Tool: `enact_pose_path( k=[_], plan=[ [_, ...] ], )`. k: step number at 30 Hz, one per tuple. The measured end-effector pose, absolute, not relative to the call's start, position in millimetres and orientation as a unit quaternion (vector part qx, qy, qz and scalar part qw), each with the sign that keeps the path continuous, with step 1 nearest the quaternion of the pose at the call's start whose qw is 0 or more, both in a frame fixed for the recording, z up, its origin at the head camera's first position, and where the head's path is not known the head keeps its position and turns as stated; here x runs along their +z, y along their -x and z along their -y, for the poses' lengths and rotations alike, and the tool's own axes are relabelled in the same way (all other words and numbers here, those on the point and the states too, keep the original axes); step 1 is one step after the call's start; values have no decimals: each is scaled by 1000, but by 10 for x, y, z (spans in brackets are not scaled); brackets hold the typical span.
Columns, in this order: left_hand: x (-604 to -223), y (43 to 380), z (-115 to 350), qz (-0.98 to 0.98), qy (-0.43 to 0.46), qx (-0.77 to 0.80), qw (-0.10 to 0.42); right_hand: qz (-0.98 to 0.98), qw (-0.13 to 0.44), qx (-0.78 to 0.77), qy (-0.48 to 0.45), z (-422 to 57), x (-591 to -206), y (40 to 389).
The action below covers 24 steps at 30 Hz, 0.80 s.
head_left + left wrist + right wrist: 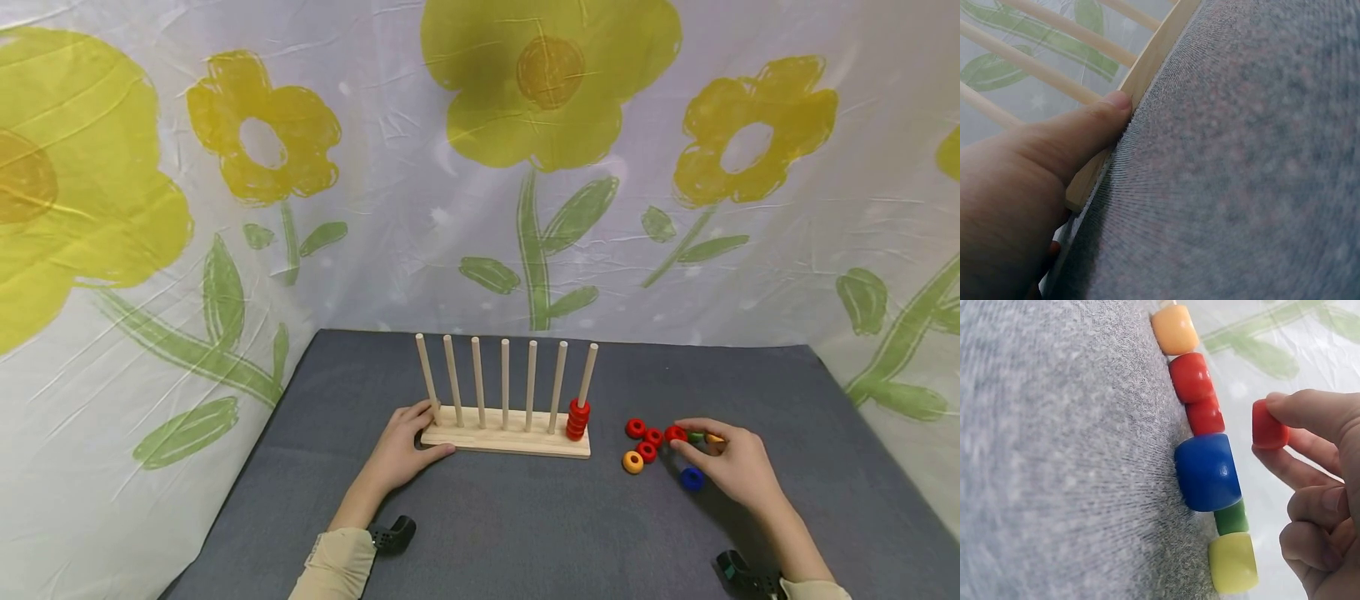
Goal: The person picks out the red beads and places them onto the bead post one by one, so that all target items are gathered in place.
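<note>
A wooden peg stand (487,442) with several upright pegs stands on the table, and several red rings (577,419) are stacked on its rightmost peg. My left hand (401,446) grips the stand's left end, thumb along the front edge of the base and fingers behind. In the right wrist view, my right hand (1325,469) pinches a red bead (1269,425) between thumb and fingertips, held off the table. Close to that hand lie a blue bead (1209,472), a green bead (1232,517), a yellow bead (1234,564), an orange bead (1175,330) and several red beads (1191,378).
Dark grey cloth covers the table (510,533). Behind it hangs a pale sheet (390,275) printed with yellow flowers. A black wrist camera (393,534) sits on the left wrist, and another camera (742,575) on the right.
</note>
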<state>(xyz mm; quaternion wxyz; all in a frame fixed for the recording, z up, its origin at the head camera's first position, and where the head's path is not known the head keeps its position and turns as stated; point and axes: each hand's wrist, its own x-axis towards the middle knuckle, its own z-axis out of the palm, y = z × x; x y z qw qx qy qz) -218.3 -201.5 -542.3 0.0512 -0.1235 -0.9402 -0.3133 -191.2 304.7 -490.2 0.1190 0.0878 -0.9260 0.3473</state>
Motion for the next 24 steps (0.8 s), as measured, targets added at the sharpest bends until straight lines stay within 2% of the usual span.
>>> enact_pose_path(
  k=[24],
  plan=[
    [-5401, 2172, 2002, 940, 122, -316, 50, 918, 107, 377, -64, -3024, -4876, 1898]
  ],
)
